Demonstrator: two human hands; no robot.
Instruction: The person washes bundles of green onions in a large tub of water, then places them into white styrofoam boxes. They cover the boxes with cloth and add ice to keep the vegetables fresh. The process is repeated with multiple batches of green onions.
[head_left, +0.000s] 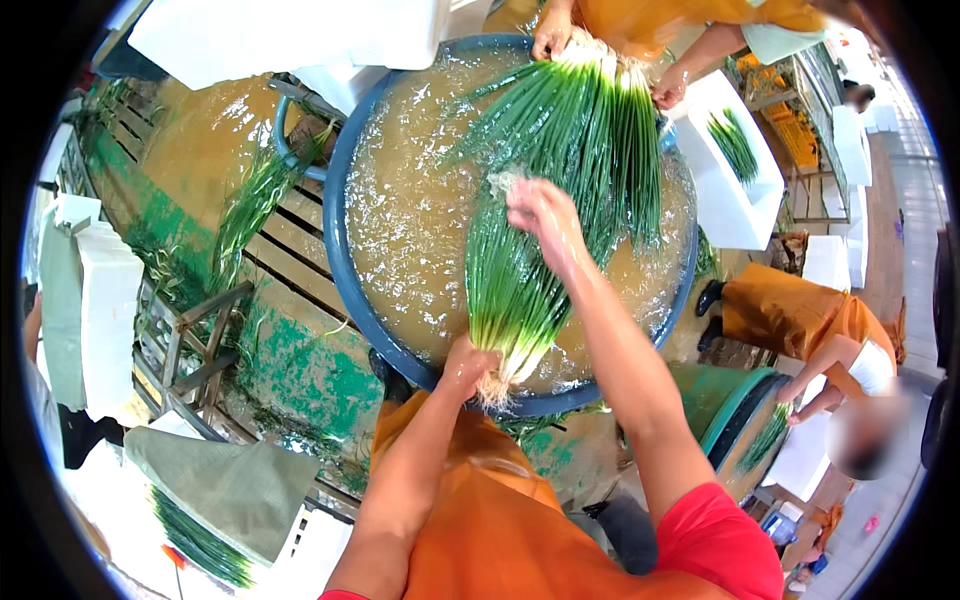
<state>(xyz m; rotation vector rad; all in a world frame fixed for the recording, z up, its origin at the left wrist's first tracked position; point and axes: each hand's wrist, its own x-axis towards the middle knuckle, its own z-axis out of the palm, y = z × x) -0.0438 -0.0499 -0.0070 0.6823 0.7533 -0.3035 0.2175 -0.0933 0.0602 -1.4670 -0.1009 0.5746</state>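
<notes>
My left hand (470,368) is closed round the pale root end of a bunch of green onions (520,285) at the near rim of the tub. Their green leaves fan away from me over the murky water. My right hand (545,215) is above the leaf ends, fingers curled together. Beside its fingertips is a whitish, clear blur; I cannot tell whether it is splashing water or something held. Across the tub, a co-worker's hands (552,35) hold a second green onion bunch (570,110) by its roots, its leaves hanging toward mine and overlapping them.
The round blue tub (345,265) holds foamy brown water. A white foam box (745,210) with green onions stands at its right. Further right, another person bends over a green tub (700,400). More onions (200,535) lie lower left, near a metal frame (190,350).
</notes>
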